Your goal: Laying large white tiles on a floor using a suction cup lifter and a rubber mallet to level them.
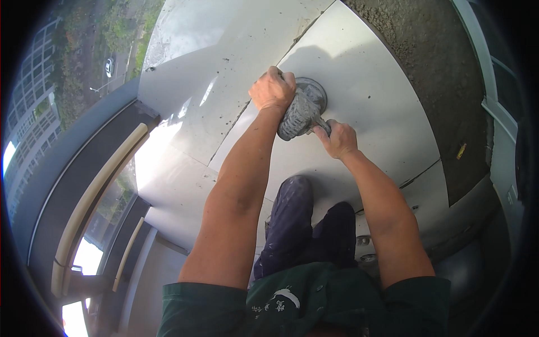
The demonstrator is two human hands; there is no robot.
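A dusty grey power tool [302, 115] with a ribbed cylindrical body and a round disc base, like a tile vibrator with a suction cup, stands on a large pale tile [387, 123]. My left hand [273, 90] is closed in a fist at its upper left side, and the part it grips is mostly hidden. On the lower right, my right hand [339, 139] wraps round the tool's short handle, with the thumb along it. The disc appears to rest on the tile's surface. My knees [297, 194] are on the floor just below the tool.
Rough grey mortar [418, 50] borders the tile's curved-looking right edge, with a small yellow object [461, 151] lying there. Dark joints with crumbs separate neighbouring tiles [208, 84]. Along the left runs a window frame with a beige rail [98, 194]; a street lies far below. A pale frame [494, 106] stands at right.
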